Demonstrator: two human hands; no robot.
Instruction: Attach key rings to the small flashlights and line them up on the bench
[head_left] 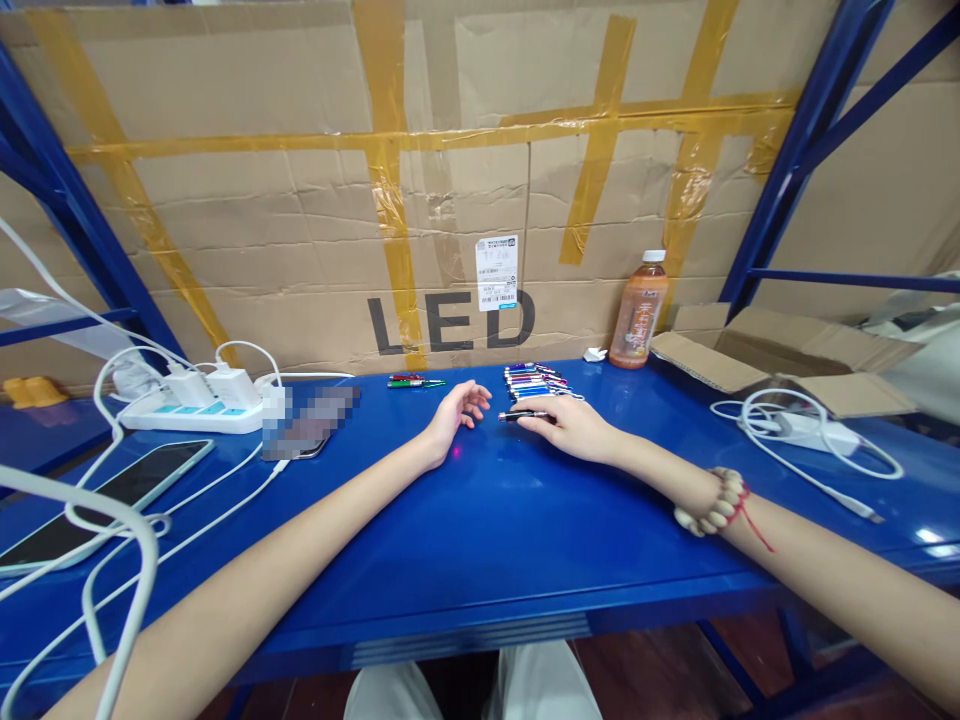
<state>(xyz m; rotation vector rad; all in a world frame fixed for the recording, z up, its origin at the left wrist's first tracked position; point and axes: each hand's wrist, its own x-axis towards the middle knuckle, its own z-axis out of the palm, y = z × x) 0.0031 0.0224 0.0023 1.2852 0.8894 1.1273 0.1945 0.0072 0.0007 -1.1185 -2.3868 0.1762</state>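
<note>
My right hand [571, 425] rests on the blue table [525, 540] and pinches a small dark pen-shaped light [520, 416], pointed left. A red dot glows on the table [455, 452] near my left wrist. My left hand [457, 410] lies palm up beside it, fingers loosely curled and apart, holding nothing. Behind my right hand lies a row of several more small lights [536, 381]. Two more, red and green [412, 381], lie behind my left hand.
A white power strip [187, 410] with chargers and cables sits at the left, with a phone [97, 500] and a blurred device [307, 425]. A drink bottle [638, 310], an open cardboard box [787, 360] and a white charger cable [810, 430] are at the right. A cardboard wall stands behind.
</note>
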